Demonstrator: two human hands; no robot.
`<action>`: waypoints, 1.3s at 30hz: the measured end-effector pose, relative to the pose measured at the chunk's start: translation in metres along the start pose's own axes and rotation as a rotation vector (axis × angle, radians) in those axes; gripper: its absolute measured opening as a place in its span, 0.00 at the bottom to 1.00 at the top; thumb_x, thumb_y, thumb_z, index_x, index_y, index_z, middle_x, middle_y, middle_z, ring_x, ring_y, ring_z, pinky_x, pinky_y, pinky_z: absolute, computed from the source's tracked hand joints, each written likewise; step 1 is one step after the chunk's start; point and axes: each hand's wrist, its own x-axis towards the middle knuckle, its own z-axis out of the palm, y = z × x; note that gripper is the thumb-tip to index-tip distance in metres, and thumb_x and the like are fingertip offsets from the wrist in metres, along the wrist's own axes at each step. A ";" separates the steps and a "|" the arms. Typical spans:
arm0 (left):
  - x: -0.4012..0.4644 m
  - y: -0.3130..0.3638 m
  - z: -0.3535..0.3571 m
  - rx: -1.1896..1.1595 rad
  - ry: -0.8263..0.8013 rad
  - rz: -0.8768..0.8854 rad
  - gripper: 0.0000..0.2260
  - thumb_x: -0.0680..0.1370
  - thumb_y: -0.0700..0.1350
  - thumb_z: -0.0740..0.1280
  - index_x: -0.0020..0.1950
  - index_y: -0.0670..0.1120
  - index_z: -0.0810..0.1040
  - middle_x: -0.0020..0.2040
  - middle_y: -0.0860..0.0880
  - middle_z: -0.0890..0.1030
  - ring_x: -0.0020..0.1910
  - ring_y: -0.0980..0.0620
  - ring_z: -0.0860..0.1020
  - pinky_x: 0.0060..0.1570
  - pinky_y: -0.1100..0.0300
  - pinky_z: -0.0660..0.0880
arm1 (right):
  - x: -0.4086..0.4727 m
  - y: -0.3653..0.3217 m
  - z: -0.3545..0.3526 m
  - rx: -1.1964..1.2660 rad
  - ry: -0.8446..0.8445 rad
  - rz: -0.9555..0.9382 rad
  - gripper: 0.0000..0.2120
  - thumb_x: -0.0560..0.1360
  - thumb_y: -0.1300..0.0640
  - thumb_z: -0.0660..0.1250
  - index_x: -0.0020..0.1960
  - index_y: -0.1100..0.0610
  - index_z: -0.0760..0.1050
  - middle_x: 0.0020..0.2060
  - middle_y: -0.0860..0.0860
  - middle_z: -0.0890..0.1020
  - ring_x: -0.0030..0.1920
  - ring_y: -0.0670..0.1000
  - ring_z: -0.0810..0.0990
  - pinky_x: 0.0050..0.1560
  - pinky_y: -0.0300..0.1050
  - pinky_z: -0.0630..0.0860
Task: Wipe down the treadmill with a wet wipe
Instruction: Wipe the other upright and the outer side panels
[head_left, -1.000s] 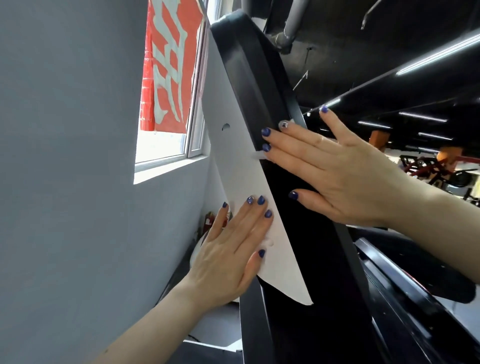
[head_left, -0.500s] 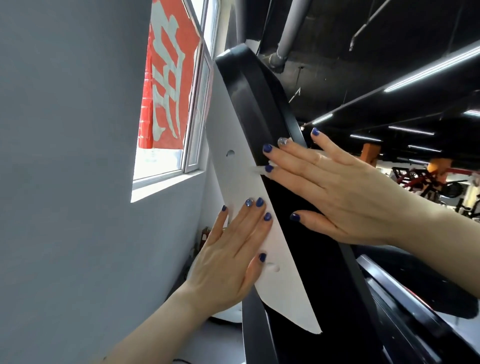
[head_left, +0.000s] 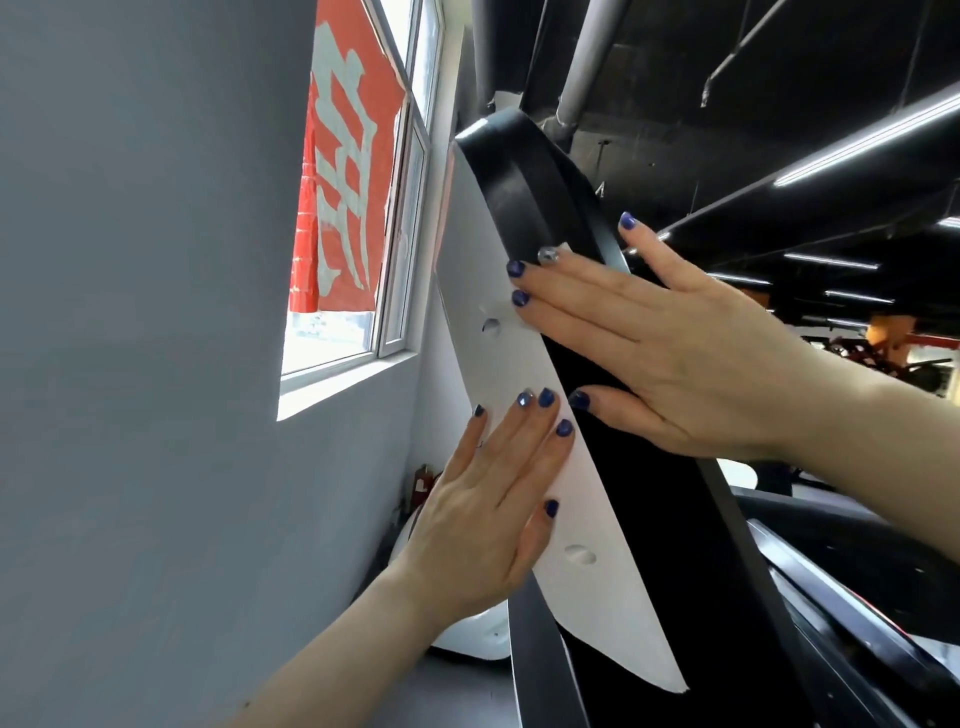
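Against the tall black treadmill (head_left: 639, 519) upright, directly in front of you, both your hands lie flat with fingers straight. Your left hand (head_left: 488, 514) presses its palm on a white panel (head_left: 587, 525) that runs along the upright's left side, with small oval holes in it. Your right hand (head_left: 675, 358), higher up, lies across the black surface, its fingertips (head_left: 519, 283) reaching onto the white panel's edge. A scrap of white wet wipe (head_left: 506, 316) peeks out beneath those fingertips; most of it is hidden under the hand. The two hands are apart, one above the other. To your left stands a grey wall (head_left: 156, 364) with a window (head_left: 395, 218), and a red banner (head_left: 343, 197) with pale characters hangs outside.
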 end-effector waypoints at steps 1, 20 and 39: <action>0.000 0.000 -0.001 0.001 -0.002 0.001 0.30 0.81 0.43 0.60 0.81 0.45 0.53 0.83 0.48 0.51 0.81 0.45 0.54 0.79 0.45 0.50 | 0.002 0.004 -0.002 -0.020 0.000 0.013 0.27 0.81 0.51 0.59 0.76 0.63 0.67 0.76 0.58 0.68 0.78 0.58 0.60 0.80 0.54 0.51; 0.011 -0.012 -0.003 0.017 0.040 -0.039 0.29 0.81 0.45 0.63 0.81 0.43 0.57 0.83 0.47 0.52 0.81 0.45 0.56 0.80 0.47 0.49 | 0.016 0.022 -0.025 -0.302 -0.094 0.020 0.31 0.84 0.42 0.46 0.82 0.58 0.52 0.81 0.55 0.54 0.81 0.54 0.53 0.79 0.65 0.46; 0.010 -0.021 -0.001 0.028 0.044 0.014 0.31 0.80 0.45 0.63 0.81 0.45 0.56 0.83 0.48 0.52 0.82 0.47 0.53 0.80 0.46 0.47 | 0.091 0.026 -0.040 -0.225 -0.148 0.069 0.31 0.82 0.43 0.50 0.80 0.57 0.57 0.80 0.55 0.61 0.80 0.54 0.56 0.78 0.58 0.42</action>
